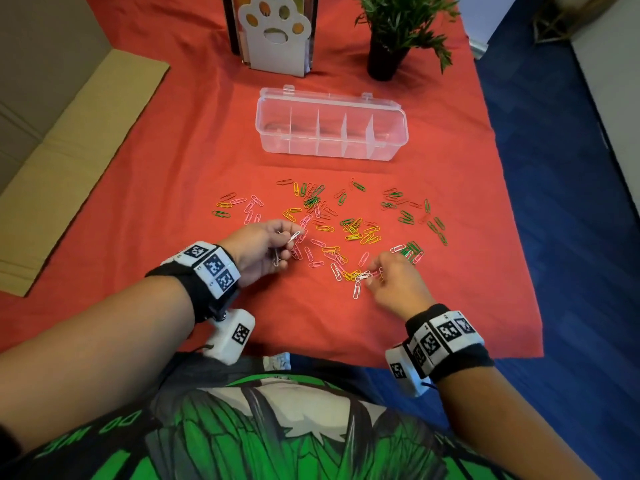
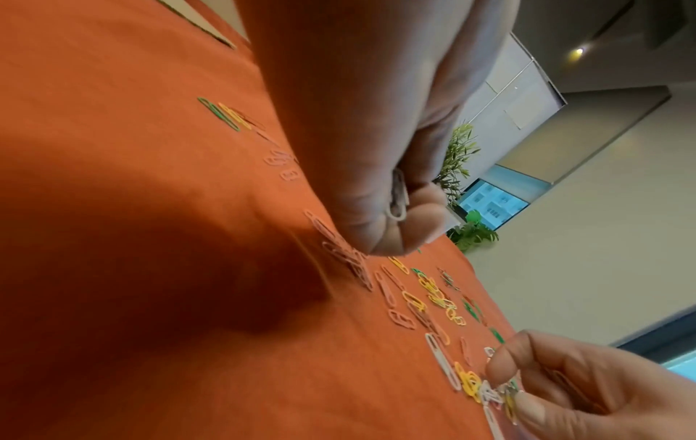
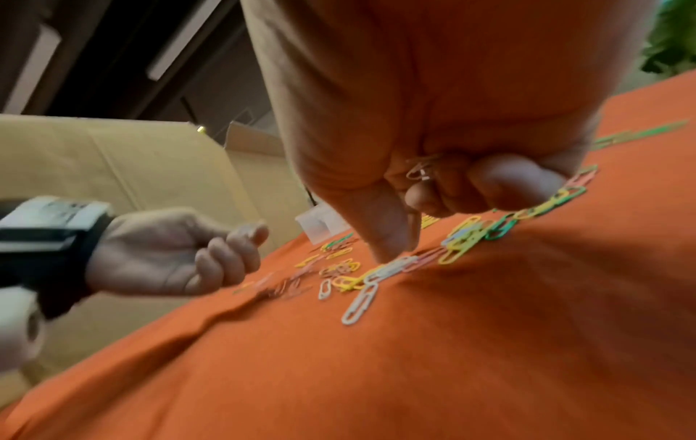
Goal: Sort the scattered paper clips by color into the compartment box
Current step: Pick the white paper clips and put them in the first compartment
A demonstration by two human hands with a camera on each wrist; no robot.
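Note:
Paper clips point(image 1: 346, 230) in white, pink, yellow, green and red lie scattered on the red cloth point(image 1: 173, 168). Behind them stands the clear compartment box point(image 1: 332, 126), lid open and compartments empty. My left hand point(image 1: 287, 242) hovers at the left of the scatter and grips a few white clips point(image 2: 397, 199) in curled fingers. My right hand point(image 1: 374, 273) is low at the near right. It holds white clips point(image 3: 420, 171) in its curled fingers, and its thumb point(image 3: 388, 235) presses on a white clip point(image 3: 391, 268) on the cloth. Another white clip point(image 1: 356, 291) lies just in front.
A white paw-shaped holder point(image 1: 275, 32) and a potted plant point(image 1: 391, 36) stand behind the box. Flat cardboard point(image 1: 69, 168) lies left of the cloth, and blue floor point(image 1: 571, 202) runs along its right edge.

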